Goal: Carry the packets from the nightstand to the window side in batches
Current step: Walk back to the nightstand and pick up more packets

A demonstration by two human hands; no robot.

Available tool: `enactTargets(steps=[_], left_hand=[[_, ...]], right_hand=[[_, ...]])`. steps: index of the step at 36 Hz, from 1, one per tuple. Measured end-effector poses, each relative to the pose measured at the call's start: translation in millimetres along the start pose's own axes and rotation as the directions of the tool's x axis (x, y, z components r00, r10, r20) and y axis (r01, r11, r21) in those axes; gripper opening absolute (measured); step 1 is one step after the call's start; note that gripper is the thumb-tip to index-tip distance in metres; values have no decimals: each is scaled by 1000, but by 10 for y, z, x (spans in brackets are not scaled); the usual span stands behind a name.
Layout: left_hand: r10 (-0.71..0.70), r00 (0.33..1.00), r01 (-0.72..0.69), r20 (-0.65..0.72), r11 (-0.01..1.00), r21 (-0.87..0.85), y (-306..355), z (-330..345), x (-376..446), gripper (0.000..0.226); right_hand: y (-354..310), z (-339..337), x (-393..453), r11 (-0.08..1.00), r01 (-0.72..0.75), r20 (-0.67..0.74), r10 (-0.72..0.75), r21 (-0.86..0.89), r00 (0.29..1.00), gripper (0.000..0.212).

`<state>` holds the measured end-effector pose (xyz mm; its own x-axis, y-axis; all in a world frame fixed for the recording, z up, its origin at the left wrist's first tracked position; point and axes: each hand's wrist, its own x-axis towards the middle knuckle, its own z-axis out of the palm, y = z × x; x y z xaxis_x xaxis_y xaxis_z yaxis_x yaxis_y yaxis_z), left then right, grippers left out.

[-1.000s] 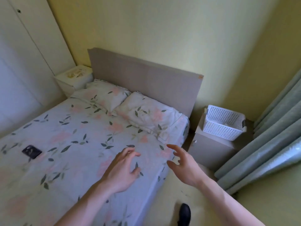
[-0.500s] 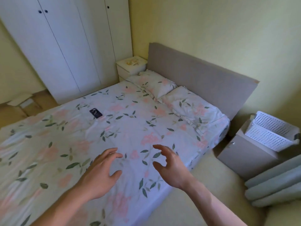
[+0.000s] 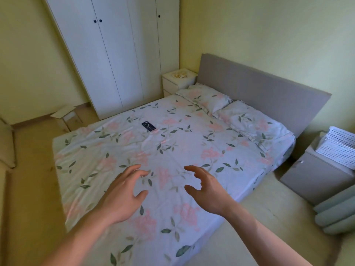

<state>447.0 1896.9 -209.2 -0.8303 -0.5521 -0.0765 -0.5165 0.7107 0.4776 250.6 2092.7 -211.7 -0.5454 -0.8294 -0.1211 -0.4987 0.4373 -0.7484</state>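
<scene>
Head view: both hands hover empty above the floral bed (image 3: 172, 150), the left hand (image 3: 123, 192) at 7 o'clock and the right hand (image 3: 207, 191) at 5 o'clock, each grip loose with fingers spread and half-curled, holding nothing. The packets (image 3: 180, 74) lie in a small pile on the white nightstand (image 3: 177, 83) at 12 o'clock, across the bed. The white basket (image 3: 340, 148) on the grey cabinet (image 3: 315, 177) at 3 o'clock, near the curtains (image 3: 336, 214), probably receives them. At least one batch remains to fetch.
</scene>
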Motion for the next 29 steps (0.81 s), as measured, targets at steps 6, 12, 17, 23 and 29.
enactTargets(steps=[6,12,17,23,29], left_hand=[[40,999,-40,20,999,12,-1000,-572,-499,44],[34,997,-36,63,999,34,-1756,-1062,-824,47],[59,998,-59,23,998,14,-2185,-1369,-800,50],[55,998,-55,-11,998,6,-2681,-1588,-640,51],[17,999,-16,-34,999,40,-3310,-2009,-353,52]], right_hand=[[-871,1047,-21,999,-8,-74,11,34,997,52],[-1550,1692,-153,998,-42,-78,46,49,996,53],[-1890,1884,0,999,-31,-99,32,13,995,53],[-2248,2217,537,1000,-3,-90,4,15,996,53],[-2736,2691,1170,999,37,-53,-35,31,998,54]])
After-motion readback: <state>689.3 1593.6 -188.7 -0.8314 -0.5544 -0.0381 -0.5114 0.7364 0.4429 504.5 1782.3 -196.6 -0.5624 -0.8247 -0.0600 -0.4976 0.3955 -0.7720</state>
